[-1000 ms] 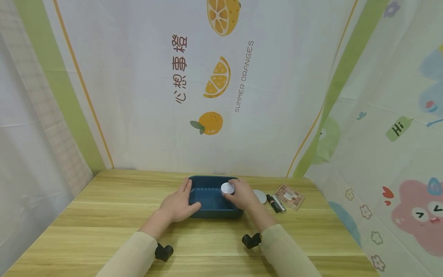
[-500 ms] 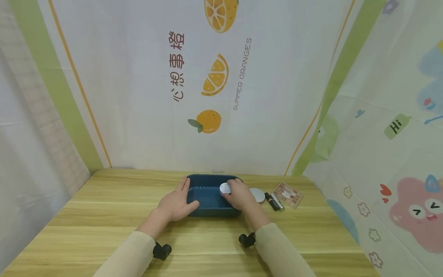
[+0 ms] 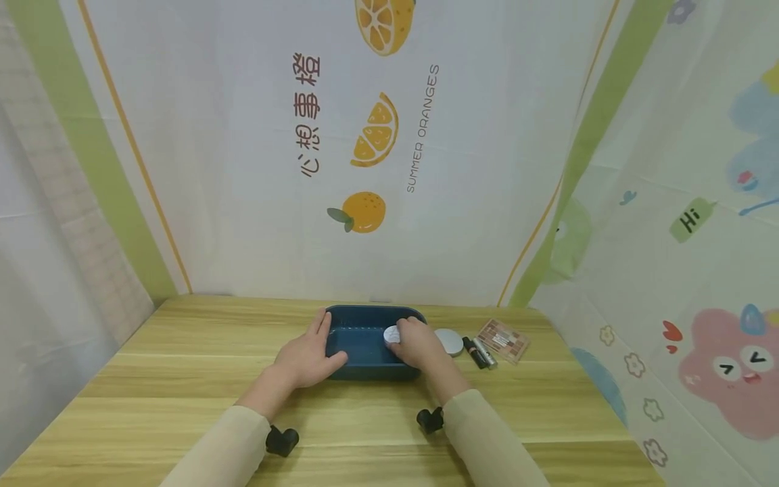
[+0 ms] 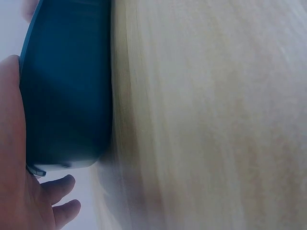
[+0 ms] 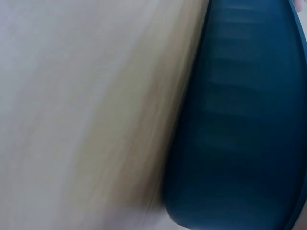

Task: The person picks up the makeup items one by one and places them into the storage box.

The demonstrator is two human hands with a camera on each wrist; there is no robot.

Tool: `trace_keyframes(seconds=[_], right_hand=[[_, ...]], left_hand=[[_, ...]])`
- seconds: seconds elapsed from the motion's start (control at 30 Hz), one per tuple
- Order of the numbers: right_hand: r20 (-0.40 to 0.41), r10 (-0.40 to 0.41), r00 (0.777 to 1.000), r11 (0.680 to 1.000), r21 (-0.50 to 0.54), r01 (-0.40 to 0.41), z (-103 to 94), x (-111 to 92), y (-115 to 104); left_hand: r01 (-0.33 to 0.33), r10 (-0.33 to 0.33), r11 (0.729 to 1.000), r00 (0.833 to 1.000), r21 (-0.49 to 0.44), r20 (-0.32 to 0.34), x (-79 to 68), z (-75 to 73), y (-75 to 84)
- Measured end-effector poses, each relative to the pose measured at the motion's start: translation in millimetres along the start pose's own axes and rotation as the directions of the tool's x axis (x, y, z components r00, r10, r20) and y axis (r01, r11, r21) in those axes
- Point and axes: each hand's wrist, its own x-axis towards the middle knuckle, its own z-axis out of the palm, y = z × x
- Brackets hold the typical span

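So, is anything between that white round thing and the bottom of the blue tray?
Nothing visible: the left hand rests at the blue tray's left end. The spot directly beneath the white round thing, pinched by the right hand, is hidden.

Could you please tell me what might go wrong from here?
The white case might slip from the right hand, which grips it. The blue bin could slide if the left hand at its edge pushes. The right hand might also knock the pale disc close by.
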Motion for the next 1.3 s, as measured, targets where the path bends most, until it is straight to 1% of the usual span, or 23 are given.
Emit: trace_keyframes(seconds=[0.17, 0.3, 0.57, 0.67, 1.0, 1.13, 1.3], right_hand=[[0.022, 0.026, 0.999, 0.999, -0.027, -0.026, -0.8, 0.1, -2.7], [0.027, 0.032, 0.999, 0.999, -0.035, -0.031, -1.9, -0.6, -4.2], [0.035, 0.043, 0.998, 0.999, -0.01, -0.042, -1.6, -1.8, -3.7], [0.036, 0.042, 0.998, 0.999, 0.0, -0.042, -1.9, -1.7, -3.5], [0.026, 0.042, 0.999, 0.999, 0.012, -0.043, -3.1, -1.7, -3.0], [0.008, 0.038, 0.999, 0.998, 0.056, -0.038, -2.8, -2.2, -1.6], [-0.042, 0.037, 0.998, 0.986, 0.164, -0.029, 0.1, -3.7, 3.5]], left_hand=[[0.004, -0.004, 1.0, 1.0, -0.003, 0.008, -3.0, -3.5, 3.8], [0.005, -0.005, 1.0, 1.0, -0.012, 0.006, -5.2, -5.2, 5.7], [0.009, -0.009, 1.0, 1.0, -0.007, 0.009, -5.9, -3.8, 6.0], [0.001, -0.001, 1.0, 1.0, -0.008, -0.001, -5.9, -3.5, 5.7], [0.004, -0.004, 1.0, 1.0, -0.005, -0.002, -6.1, -4.0, 6.9], [0.015, -0.015, 1.0, 1.0, -0.012, -0.001, -6.0, -4.3, 7.2], [0.022, -0.022, 1.0, 1.0, -0.001, 0.001, -4.8, -4.0, 7.9]])
